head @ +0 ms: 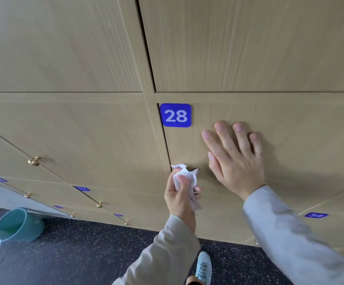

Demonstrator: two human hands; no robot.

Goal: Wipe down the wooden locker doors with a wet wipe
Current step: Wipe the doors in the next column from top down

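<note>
The wooden locker door (290, 145) with a blue number plate 28 (175, 115) fills the middle right of the view. My right hand (235, 159) lies flat on this door, fingers straight and spread. My left hand (180, 194) grips a crumpled white wet wipe (184, 174) close to the door's left edge, just below the plate. I cannot tell whether the wipe touches the wood.
More locker doors (64, 136) with brass knobs (34, 161) and blue plates run to the left and below. A teal bucket (18, 225) with a plastic liner lies tilted on the dark speckled floor (84, 254) at the left. My shoe (204, 267) shows at the bottom.
</note>
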